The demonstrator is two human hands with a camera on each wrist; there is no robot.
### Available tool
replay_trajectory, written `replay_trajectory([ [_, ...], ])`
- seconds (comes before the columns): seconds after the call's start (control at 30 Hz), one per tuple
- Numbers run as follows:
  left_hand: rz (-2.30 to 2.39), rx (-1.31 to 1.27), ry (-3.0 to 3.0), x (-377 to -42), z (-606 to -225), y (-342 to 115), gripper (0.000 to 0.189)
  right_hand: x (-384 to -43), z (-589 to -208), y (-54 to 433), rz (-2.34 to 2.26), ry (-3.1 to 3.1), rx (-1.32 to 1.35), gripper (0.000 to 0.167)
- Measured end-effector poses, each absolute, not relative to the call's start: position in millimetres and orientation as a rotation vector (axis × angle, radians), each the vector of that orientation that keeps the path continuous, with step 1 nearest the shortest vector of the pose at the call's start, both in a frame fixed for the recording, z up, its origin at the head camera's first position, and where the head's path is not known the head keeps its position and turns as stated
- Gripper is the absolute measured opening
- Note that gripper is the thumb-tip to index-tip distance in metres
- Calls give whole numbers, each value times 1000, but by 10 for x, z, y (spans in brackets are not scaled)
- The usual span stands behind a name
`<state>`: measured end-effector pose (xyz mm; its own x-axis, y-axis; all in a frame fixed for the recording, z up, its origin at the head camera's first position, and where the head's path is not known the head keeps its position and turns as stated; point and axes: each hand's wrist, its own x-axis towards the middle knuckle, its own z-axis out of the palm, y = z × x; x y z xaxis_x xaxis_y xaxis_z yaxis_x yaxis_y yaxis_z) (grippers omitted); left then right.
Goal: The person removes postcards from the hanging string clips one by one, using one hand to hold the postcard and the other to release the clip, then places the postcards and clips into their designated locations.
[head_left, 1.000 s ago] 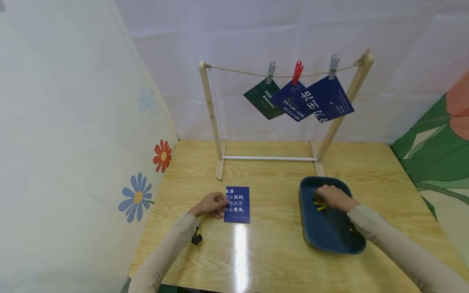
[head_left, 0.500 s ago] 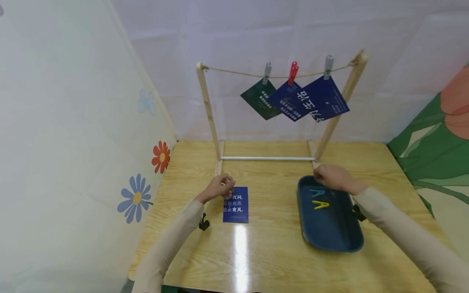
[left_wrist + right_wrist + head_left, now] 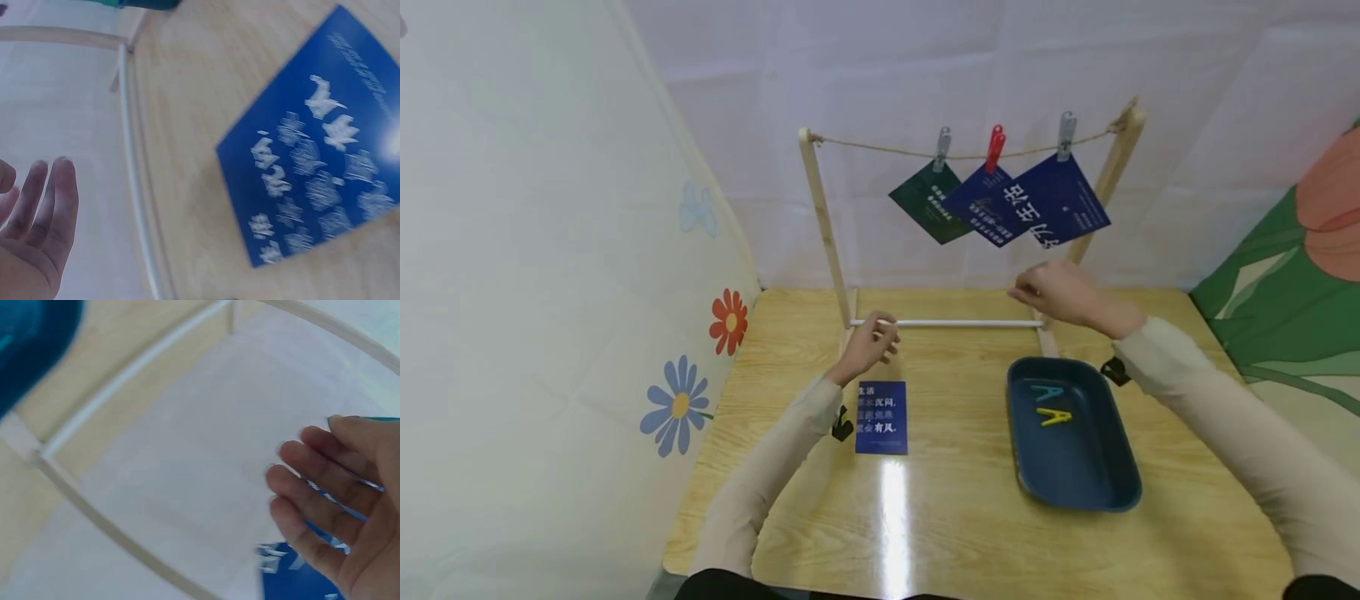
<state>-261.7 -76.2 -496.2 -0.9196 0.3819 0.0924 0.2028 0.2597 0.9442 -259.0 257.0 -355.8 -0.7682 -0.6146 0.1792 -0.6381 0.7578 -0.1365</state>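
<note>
My left hand (image 3: 867,346) hovers over the table beyond a loose blue card (image 3: 881,418), its relaxed fingers holding nothing. In the left wrist view that card (image 3: 319,150) lies apart from the fingers (image 3: 59,200). My right hand (image 3: 1066,293) is raised below the hanging cards, fingers loosely bent; the right wrist view shows the palm side of this hand (image 3: 350,500) with nothing in it. A green card (image 3: 928,204) and two blue cards, one rightmost card (image 3: 1071,204), hang from a rope by a red clip (image 3: 995,148) and two grey clips, one left clip (image 3: 942,150).
The rope (image 3: 880,148) spans a wooden frame (image 3: 823,225) with a white lower bar (image 3: 962,322). A dark blue tray (image 3: 1075,487) stands at the right, holding a teal clip (image 3: 1047,392) and a yellow clip (image 3: 1055,417). Fabric hangs behind the table.
My right hand has risen out of the tray towards the hanging cards, leaving both clips there. My left hand has let go of the loose card's edge and moved away towards the frame.
</note>
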Motion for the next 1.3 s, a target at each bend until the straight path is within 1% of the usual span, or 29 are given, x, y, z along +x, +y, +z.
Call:
replay_trajectory([
  [0.13,1763,586,2389,-2691,-4833,-644,30,-2668,-3307,2420,273,-2768,1002,27],
  [0.3,1764,603,2425,-2784,-4676,-557,27,-2731,-3071,2205,288,-2665,1100,16],
  [0.53,1813,596,2510,-2934,-4532,-427,29,-2876,-2837,1993,209,-2500,1178,15],
  [0.67,1890,566,2596,-2983,-4480,-309,29,-2964,-2629,1898,201,-2351,1242,12],
  [0.8,1956,565,2657,-3018,-4412,-221,29,-3067,-2424,1816,235,-2229,1238,12],
  [0.97,2014,570,2651,-3037,-4330,-165,31,-3205,-2239,1732,251,-2220,1145,20],
  [1.3,1981,537,2615,-3034,-4302,-155,30,-3373,-2072,1654,236,-2665,874,54],
])
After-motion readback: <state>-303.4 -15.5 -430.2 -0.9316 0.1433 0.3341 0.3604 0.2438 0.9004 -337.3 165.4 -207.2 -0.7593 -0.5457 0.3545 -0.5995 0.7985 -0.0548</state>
